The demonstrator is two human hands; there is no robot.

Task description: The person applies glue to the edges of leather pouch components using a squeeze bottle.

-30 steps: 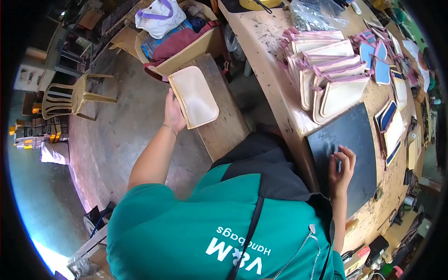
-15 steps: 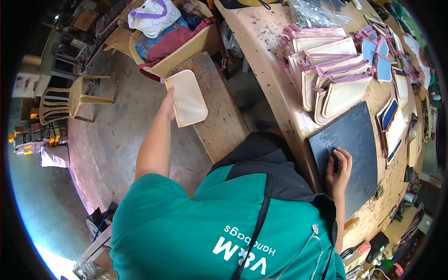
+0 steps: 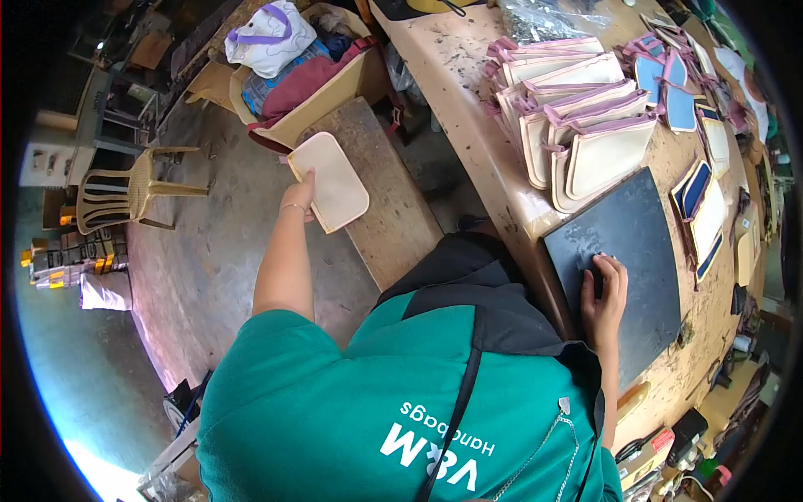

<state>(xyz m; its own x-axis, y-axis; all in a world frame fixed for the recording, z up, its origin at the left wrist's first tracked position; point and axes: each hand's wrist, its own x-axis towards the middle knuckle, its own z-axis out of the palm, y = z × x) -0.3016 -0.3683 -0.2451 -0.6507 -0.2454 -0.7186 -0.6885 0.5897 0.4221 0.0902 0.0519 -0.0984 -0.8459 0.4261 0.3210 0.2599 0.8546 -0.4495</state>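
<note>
In my left hand (image 3: 299, 199) is a flat cream panel (image 3: 333, 181) with rounded corners, gripped at its near left edge with the thumb on top. The panel is held out over a wooden bench (image 3: 393, 197). My right hand (image 3: 606, 293) lies on a black board (image 3: 637, 259) at the table's edge, fingers loosely bent and thumb apart, holding nothing. Just beyond the board, a fanned stack of cream pouch pieces (image 3: 606, 159) with mauve edging sits on the table (image 3: 456, 79).
A cardboard box (image 3: 322, 105) filled with cloth and a white bag (image 3: 269, 35) stands at the bench's far end. To the left is a plastic chair (image 3: 125, 191). Blue pieces (image 3: 679, 92) and navy-and-cream pieces (image 3: 703, 213) lie farther right on the table.
The panel has turned slightly in my left hand, and the thumb now shows on its upper face. My right hand stays on the black board. The whole view has shifted a little.
</note>
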